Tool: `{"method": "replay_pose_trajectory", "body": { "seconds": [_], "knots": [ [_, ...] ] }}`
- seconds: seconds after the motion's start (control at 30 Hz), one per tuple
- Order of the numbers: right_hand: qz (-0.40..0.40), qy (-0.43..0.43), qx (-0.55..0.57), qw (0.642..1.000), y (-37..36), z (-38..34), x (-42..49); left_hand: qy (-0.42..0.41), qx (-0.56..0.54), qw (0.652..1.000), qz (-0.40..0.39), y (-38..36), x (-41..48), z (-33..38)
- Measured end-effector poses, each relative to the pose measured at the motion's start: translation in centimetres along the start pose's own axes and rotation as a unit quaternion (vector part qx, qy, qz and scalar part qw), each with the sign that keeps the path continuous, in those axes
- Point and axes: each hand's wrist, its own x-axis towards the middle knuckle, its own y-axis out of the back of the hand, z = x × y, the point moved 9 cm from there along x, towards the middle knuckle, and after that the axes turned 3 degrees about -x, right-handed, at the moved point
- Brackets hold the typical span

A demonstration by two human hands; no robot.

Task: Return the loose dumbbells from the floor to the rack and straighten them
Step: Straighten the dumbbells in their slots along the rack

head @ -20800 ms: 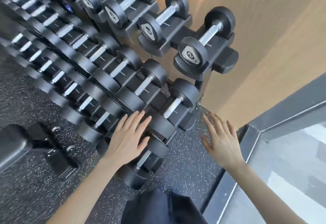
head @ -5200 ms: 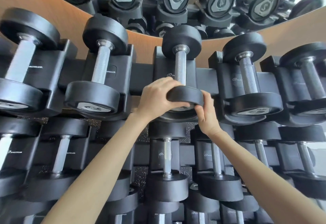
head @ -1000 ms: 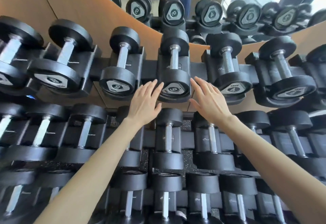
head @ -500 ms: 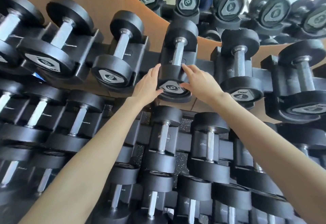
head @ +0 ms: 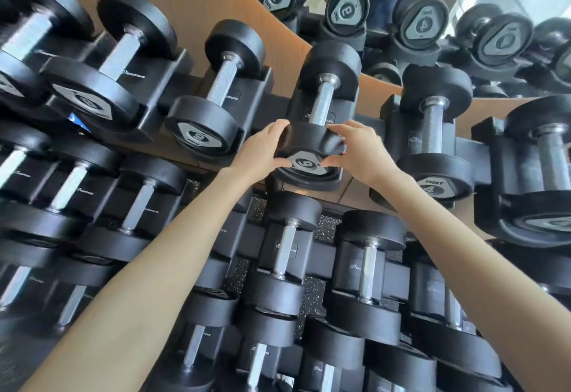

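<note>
Both hands are clamped on the near head of the dumbbell [head: 310,150] marked 6, seated in its cradle on the top tier of the rack [head: 383,132]. The left hand [head: 262,152] grips the head at 9 o'clock, the right hand [head: 355,150] at 3 o'clock, thumbs on the label plate.

Judgement: the step is straightening. Rotate the head evenly with both hands until the label sits level, keeping the shaft centred in the cradle. Neighbouring dumbbell [head: 432,144] at 3 o'clock is close; keep fingers out of that gap.
</note>
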Motion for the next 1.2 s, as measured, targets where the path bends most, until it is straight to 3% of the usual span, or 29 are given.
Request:
{"method": "replay_pose_trajectory", "body": {
  "seconds": [0.5,0.8,0.93,1.1,1.2],
  "knots": [
    [0.031,-0.019,-0.026,0.999,-0.8,-0.1,-0.8,-0.008,-0.058,0.998,0.006,-0.1,-0.3,-0.3],
    [0.048,-0.046,-0.002,0.998,-0.7,0.0,-1.4,-0.036,-0.2,0.978,-0.038,-0.8,1.1,-2.0],
    [0.071,-0.057,0.088,0.992,-1.1,2.2,-2.1,-0.102,-0.12,0.986,-0.052,-0.1,2.0,0.0],
    [0.121,-0.063,0.279,0.951,-4.1,4.4,-3.8,-0.196,0.107,0.973,-0.065,1.3,3.2,5.4],
    [0.115,-0.088,0.308,0.94,-5.1,4.8,-3.8,-0.198,0.093,0.974,-0.059,1.5,3.5,5.3]
  ]
}}
